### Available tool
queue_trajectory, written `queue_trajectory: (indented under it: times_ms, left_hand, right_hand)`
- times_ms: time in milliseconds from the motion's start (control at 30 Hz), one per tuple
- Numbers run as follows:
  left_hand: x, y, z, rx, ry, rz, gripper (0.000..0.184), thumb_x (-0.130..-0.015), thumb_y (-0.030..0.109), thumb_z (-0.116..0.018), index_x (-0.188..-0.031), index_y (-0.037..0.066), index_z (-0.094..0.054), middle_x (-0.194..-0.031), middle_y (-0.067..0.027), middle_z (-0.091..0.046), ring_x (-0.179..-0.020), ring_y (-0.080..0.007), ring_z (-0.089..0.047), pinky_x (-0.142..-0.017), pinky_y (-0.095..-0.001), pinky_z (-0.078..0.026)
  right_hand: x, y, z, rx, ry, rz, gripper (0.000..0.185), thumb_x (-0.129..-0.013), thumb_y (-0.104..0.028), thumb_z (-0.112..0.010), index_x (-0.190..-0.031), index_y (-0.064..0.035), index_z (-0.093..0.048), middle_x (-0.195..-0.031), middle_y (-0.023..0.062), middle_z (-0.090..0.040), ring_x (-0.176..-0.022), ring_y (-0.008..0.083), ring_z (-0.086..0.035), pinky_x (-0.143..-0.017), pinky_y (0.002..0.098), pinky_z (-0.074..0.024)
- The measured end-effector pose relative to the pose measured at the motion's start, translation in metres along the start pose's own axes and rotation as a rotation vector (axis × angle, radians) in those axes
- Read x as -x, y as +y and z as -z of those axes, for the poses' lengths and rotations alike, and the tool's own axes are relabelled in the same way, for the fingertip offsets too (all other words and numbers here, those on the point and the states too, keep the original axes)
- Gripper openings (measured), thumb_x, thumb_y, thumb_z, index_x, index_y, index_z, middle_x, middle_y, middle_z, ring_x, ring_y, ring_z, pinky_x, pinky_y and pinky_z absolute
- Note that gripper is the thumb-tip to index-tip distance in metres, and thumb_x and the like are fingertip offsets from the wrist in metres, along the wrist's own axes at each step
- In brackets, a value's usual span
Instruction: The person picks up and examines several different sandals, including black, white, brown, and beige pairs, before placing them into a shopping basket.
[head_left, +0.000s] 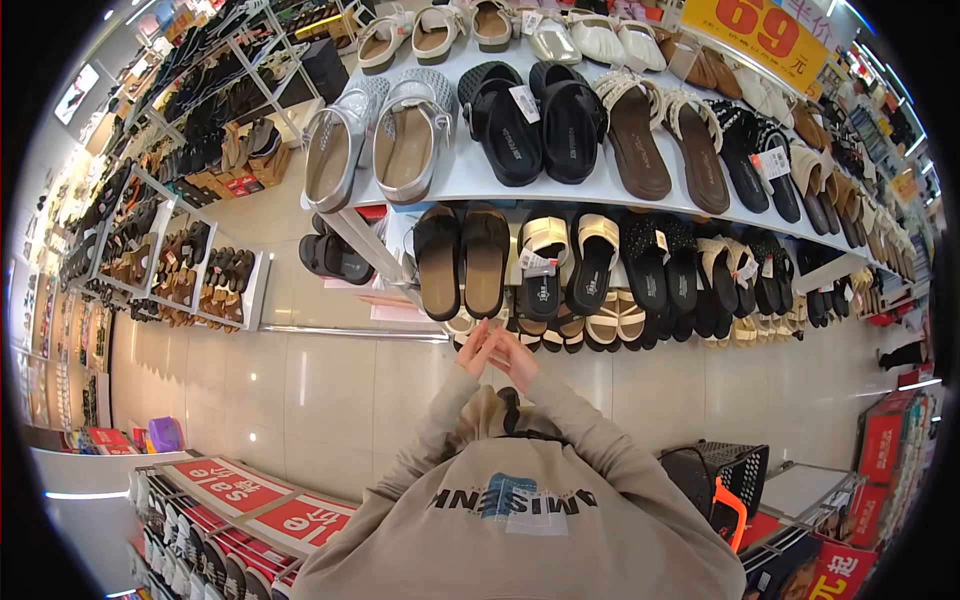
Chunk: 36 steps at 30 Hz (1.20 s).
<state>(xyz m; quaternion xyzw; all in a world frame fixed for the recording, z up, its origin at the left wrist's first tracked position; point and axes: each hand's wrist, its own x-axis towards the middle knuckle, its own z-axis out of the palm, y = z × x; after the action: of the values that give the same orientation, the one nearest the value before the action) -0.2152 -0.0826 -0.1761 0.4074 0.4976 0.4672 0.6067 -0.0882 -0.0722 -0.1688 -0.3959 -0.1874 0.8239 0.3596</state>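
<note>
Both hands are in front of the lower shelf, close together, with their fingers stretched out and fingertips meeting or nearly so. My left hand (477,350) is just below a pair of black slides with brown insoles (485,265); nothing shows in it. My right hand (513,358) is beside it, also with nothing visible in it. To their upper right are black sandals with cream-gold straps (594,268). Whether the fingertips touch any shoe is unclear.
A white upper shelf (455,160) holds silver shoes (412,135), black clogs (500,125) and brown-soled sandals (640,145). A black basket (735,470) with an orange handle is at the lower right. Sale-sign racks (235,487) stand at the lower left.
</note>
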Motion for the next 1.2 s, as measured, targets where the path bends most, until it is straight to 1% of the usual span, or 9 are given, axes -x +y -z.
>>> queue_trajectory:
  times_ms: [100, 167, 200, 333, 567, 700, 1000, 1067, 1200]
  left_hand:
    - [0.014, -0.014, 0.0, -0.014, -0.086, 0.027, 0.054, -0.088, 0.025, -0.052, -0.133, 0.003, -0.03, -0.121, -0.011, -0.046, -0.096, -0.0122, -0.049, -0.085, -0.0238, -0.038]
    - [0.024, -0.044, 0.0, -0.586, -0.018, -0.182, 0.057, -0.088, 0.028, -0.051, -0.133, 0.002, -0.029, -0.134, -0.017, -0.034, -0.108, -0.0194, -0.047, -0.092, -0.0278, -0.036]
    - [0.04, -0.001, -0.019, -0.236, -0.099, 0.125, 0.061, -0.088, 0.034, -0.048, -0.134, 0.002, -0.025, -0.14, -0.0206, -0.021, -0.124, -0.0264, -0.034, -0.099, -0.0306, -0.029]
    - [0.051, -0.024, -0.038, -0.346, -0.046, 0.124, 0.063, -0.09, 0.038, -0.041, -0.136, 0.002, -0.02, -0.143, -0.0175, -0.012, -0.132, -0.0256, -0.017, -0.104, -0.0301, -0.02]
    - [0.064, -0.018, -0.055, 0.086, -0.211, 0.21, 0.056, -0.093, 0.031, -0.035, -0.136, 0.0, -0.017, -0.144, -0.0141, -0.011, -0.133, -0.023, -0.007, -0.107, -0.0292, -0.011]
    - [0.067, -0.002, -0.075, -0.138, -0.295, 0.169, 0.056, -0.093, 0.032, -0.035, -0.136, 0.0, -0.018, -0.143, -0.0147, -0.013, -0.133, -0.0231, -0.007, -0.107, -0.0293, -0.01]
    - [0.08, -0.048, -0.154, -0.137, -0.454, 0.081, 0.057, -0.093, 0.033, -0.036, -0.135, -0.001, -0.019, -0.142, -0.0159, -0.018, -0.133, -0.0228, -0.011, -0.107, -0.0292, -0.011]
    - [0.097, -0.016, -0.185, -0.198, -0.542, 0.278, 0.057, -0.093, 0.034, -0.036, -0.135, -0.002, -0.02, -0.141, -0.0157, -0.019, -0.132, -0.0229, -0.013, -0.106, -0.0286, -0.012]
    - [0.12, -0.022, -0.247, -0.189, -0.602, 0.346, 0.057, -0.093, 0.034, -0.036, -0.135, -0.001, -0.02, -0.142, -0.0149, -0.019, -0.132, -0.0224, -0.015, -0.106, -0.0284, -0.012]
  right_hand:
    - [0.03, -0.008, -0.002, -0.167, -0.062, -0.099, 0.064, -0.086, -0.043, -0.048, -0.135, -0.0105, -0.023, -0.126, 0.0028, -0.04, -0.11, 0.0138, -0.044, -0.095, 0.0307, -0.0326]
    - [0.04, -0.004, -0.007, -0.239, -0.02, -0.115, 0.064, -0.085, -0.049, -0.046, -0.133, -0.0107, -0.027, -0.127, 0.0018, -0.04, -0.111, 0.014, -0.043, -0.096, 0.0303, -0.0309]
    - [0.043, 0.0, -0.008, -0.243, -0.023, -0.13, 0.066, -0.084, -0.052, -0.044, -0.133, -0.0105, -0.028, -0.125, 0.0009, -0.041, -0.112, 0.014, -0.041, -0.096, 0.0297, -0.0296]
    - [0.052, 0.004, -0.015, -0.193, 0.048, -0.143, 0.069, -0.083, -0.058, -0.042, -0.132, -0.0109, -0.031, -0.125, -0.0019, -0.04, -0.117, 0.0119, -0.035, -0.098, 0.027, -0.0245]
    - [0.054, 0.013, 0.011, -0.078, 0.207, -0.085, 0.074, -0.083, -0.057, -0.042, -0.135, -0.008, -0.024, -0.138, 0.0022, -0.027, -0.128, 0.0156, -0.022, -0.104, 0.0312, -0.0158]
    - [0.075, 0.006, 0.015, -0.114, 0.224, -0.027, 0.081, -0.082, -0.058, -0.043, -0.138, -0.0055, -0.016, -0.144, 0.0049, -0.014, -0.133, 0.0153, -0.01, -0.107, 0.0296, -0.0077]
    - [0.151, 0.004, 0.074, -0.245, 0.334, 0.164, 0.076, -0.085, -0.058, -0.036, -0.138, -0.0085, -0.015, -0.143, 0.0032, -0.017, -0.132, 0.0168, -0.015, -0.106, 0.0324, -0.0123]
    - [0.172, -0.002, 0.095, -0.255, 0.365, 0.186, 0.075, -0.085, -0.057, -0.036, -0.138, -0.0083, -0.015, -0.143, 0.0039, -0.017, -0.132, 0.0173, -0.014, -0.106, 0.0319, -0.0123]
    - [0.22, -0.012, 0.145, -0.263, 0.427, 0.257, 0.074, -0.086, -0.056, -0.035, -0.138, -0.0061, -0.015, -0.144, 0.0063, -0.015, -0.132, 0.0198, -0.014, -0.106, 0.033, -0.0122]
